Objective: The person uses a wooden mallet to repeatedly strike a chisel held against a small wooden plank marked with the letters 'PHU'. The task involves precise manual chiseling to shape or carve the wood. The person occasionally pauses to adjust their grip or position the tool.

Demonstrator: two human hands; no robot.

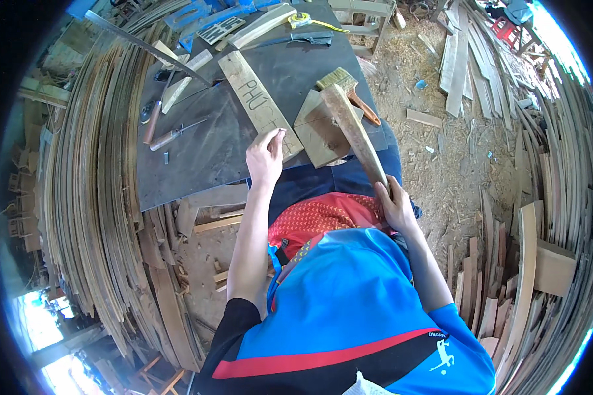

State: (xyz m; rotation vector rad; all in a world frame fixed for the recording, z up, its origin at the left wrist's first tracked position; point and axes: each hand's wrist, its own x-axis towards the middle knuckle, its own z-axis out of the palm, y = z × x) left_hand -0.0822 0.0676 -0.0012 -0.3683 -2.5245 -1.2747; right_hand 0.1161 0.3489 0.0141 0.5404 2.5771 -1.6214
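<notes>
A long pale wooden board [245, 80] lies slanting across the dark tabletop, with large letters marked on its face. Over its near end is my left hand [266, 157], thumb and fingers pinched together; whatever is in them, if anything, is too small to make out. My right hand [398, 205] grips the lower end of a wooden bar [354, 131]. The bar slants up and away from me, and its far part overlaps a wooden block [315, 131] at the table's near right. Behind the bar lies a wide paintbrush [357, 102] with an orange-brown handle.
On the table [207, 158] are a wooden-handled tool [153, 122], a thin pointed tool [171, 135], a long metal blade [145, 45], a yellow tape measure [300, 20] and a stencil plate [221, 29]. Stacked planks [89, 197] line the left; more timber [530, 257] stands right.
</notes>
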